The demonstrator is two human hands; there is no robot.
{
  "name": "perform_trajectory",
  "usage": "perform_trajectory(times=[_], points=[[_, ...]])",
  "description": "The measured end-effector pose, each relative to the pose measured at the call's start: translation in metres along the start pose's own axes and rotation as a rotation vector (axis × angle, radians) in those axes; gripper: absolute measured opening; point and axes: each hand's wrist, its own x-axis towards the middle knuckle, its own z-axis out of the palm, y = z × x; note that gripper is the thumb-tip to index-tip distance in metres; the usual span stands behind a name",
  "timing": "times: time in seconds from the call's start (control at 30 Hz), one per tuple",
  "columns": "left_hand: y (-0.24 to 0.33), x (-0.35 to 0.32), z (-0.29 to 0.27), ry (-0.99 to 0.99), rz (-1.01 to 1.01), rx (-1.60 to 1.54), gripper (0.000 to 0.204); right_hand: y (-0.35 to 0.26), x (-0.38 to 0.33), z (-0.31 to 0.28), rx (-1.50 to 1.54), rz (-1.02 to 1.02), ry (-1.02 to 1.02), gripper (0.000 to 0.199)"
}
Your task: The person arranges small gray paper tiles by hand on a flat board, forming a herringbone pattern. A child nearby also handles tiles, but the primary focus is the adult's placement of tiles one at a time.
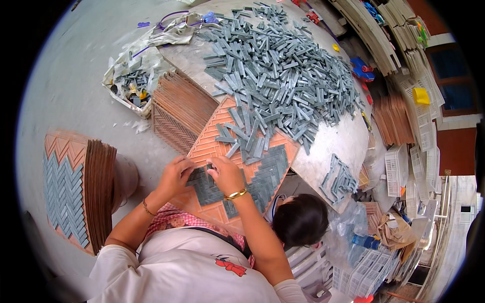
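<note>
An orange tray point(214, 209) with herringbone grooves lies aslant before me, partly filled with grey stone tile strips point(268, 171). My left hand point(177, 172) is over its left edge, fingers bent and closed together beside the laid strips; what they hold, if anything, is hidden. Close to it, my right hand point(226, 174) pinches a short dark grey tile strip point(209, 170) between thumb and fingers, just above the pattern. Loose strips point(245, 129) lie across the tray's far part, below a large heap of the same grey strips point(283, 65).
Stacked brown trays point(184, 103) stand beyond my left hand, near a white bin point(134, 83) of scraps. Another tray stack point(96, 192) with a filled face stands at left. A person's head point(301, 219) is close by my right arm. White crates point(361, 272) are at lower right.
</note>
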Motion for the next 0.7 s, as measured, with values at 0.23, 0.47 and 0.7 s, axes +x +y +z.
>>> perform_trajectory(times=[0.23,0.47,0.7], points=[[0.007,0.011,-0.001,0.010,0.061,0.112,0.012,0.009,0.003,0.007,0.019,-0.190,-0.062,0.026],[0.015,0.019,0.002,0.005,0.054,0.073,0.011,0.005,0.003,0.007,0.071,-0.155,-0.050,0.030],[0.029,0.039,0.013,0.014,0.180,0.108,0.011,-0.001,-0.002,-0.003,0.080,-0.120,-0.050,0.032]])
